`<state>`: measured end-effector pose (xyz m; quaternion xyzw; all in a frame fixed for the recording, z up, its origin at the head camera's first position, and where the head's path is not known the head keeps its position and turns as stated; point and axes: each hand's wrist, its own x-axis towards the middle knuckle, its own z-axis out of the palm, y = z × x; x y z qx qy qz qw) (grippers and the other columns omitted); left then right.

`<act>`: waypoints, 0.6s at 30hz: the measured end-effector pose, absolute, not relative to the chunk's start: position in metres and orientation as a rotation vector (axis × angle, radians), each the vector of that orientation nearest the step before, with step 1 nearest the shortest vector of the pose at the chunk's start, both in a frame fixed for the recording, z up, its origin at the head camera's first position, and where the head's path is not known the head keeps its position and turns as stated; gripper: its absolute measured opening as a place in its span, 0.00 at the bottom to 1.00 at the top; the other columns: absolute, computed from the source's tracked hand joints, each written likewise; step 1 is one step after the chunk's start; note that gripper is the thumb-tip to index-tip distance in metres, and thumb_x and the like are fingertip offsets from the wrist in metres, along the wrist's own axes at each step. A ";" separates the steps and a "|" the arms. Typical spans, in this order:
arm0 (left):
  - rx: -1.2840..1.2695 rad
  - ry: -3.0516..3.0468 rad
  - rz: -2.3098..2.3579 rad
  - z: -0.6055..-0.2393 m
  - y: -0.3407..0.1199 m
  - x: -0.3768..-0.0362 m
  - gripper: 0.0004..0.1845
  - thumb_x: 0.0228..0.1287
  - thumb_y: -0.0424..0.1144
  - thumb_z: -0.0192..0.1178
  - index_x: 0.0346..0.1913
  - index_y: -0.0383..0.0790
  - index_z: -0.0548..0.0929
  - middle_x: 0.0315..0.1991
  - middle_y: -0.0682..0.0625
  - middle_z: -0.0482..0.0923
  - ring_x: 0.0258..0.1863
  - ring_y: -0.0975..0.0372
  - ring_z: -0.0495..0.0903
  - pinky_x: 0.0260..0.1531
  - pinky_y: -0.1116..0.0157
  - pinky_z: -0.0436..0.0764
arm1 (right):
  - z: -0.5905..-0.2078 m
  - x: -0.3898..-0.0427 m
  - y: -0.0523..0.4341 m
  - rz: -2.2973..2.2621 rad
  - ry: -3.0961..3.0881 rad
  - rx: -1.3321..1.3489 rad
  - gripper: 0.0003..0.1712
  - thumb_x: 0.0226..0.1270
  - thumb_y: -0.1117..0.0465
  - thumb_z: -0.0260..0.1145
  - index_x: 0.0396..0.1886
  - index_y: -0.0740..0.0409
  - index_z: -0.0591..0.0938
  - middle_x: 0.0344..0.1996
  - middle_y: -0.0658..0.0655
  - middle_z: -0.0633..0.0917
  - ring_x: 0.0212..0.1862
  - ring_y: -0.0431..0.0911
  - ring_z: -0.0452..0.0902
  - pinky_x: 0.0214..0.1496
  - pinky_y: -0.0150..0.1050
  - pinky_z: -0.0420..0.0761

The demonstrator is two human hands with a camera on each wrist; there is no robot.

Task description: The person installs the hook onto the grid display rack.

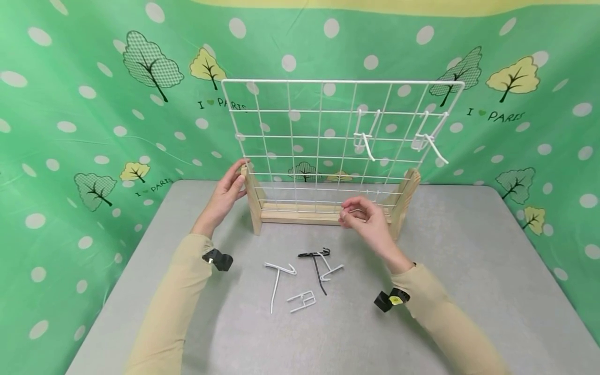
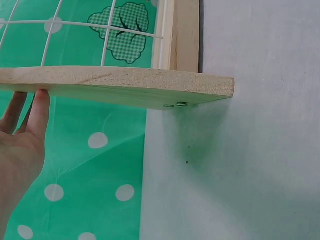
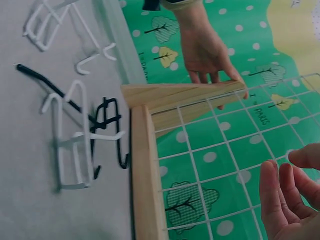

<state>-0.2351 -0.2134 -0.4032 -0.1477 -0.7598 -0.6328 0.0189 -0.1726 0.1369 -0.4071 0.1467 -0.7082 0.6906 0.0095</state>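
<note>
A white wire grid panel (image 1: 307, 124) stands upright in a wooden base (image 1: 300, 216). My left hand (image 1: 225, 191) grips the upper end of the base's left side board (image 1: 253, 200); the left wrist view shows fingertips against that board (image 2: 125, 82). My right hand (image 1: 367, 224) hovers before the grid's lower right part, fingers loosely bent, nothing between them. In the right wrist view, its thumb and fingertips (image 3: 270, 172) stand apart. Two white wire hooks (image 1: 367, 140) (image 1: 428, 140) hang on the grid's upper right, their prongs pointing forward.
Before the base, on the grey table (image 1: 356, 333), lie a black hook (image 1: 319, 268), a long white hook (image 1: 276, 281) and two more white wire hooks (image 1: 332, 270) (image 1: 302, 300). A green dotted curtain (image 1: 75, 125) hangs behind the table and along its sides.
</note>
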 end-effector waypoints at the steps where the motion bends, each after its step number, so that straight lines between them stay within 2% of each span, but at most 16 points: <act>1: -0.459 -2.360 -1.959 -0.404 -0.214 -0.236 0.25 0.79 0.40 0.41 0.75 0.46 0.57 0.67 0.36 0.61 0.67 0.47 0.61 0.62 0.46 0.67 | -0.410 -0.172 0.138 2.129 -2.243 0.469 0.11 0.63 0.79 0.61 0.44 0.79 0.74 0.34 0.67 0.80 0.32 0.42 0.81 0.36 0.36 0.85; 7: -0.457 -2.363 -1.943 -0.406 -0.214 -0.236 0.25 0.79 0.42 0.42 0.75 0.48 0.58 0.67 0.36 0.62 0.66 0.47 0.62 0.62 0.46 0.68 | -0.427 -0.168 0.141 2.048 -2.356 0.532 0.11 0.62 0.77 0.63 0.44 0.77 0.76 0.34 0.66 0.81 0.32 0.42 0.80 0.34 0.34 0.84; 14: -0.455 -2.364 -1.943 -0.407 -0.215 -0.237 0.25 0.79 0.42 0.41 0.75 0.49 0.58 0.67 0.36 0.62 0.66 0.48 0.62 0.62 0.46 0.68 | -0.440 -0.163 0.142 1.894 -2.502 0.617 0.10 0.60 0.76 0.66 0.41 0.75 0.78 0.33 0.63 0.82 0.36 0.48 0.79 0.40 0.33 0.82; 18: -0.458 -2.365 -1.942 -0.406 -0.215 -0.237 0.25 0.79 0.42 0.42 0.75 0.49 0.58 0.67 0.36 0.62 0.67 0.48 0.62 0.62 0.47 0.68 | -0.451 -0.160 0.143 1.839 -2.544 0.652 0.09 0.59 0.76 0.66 0.40 0.73 0.79 0.33 0.61 0.82 0.37 0.48 0.78 0.41 0.34 0.81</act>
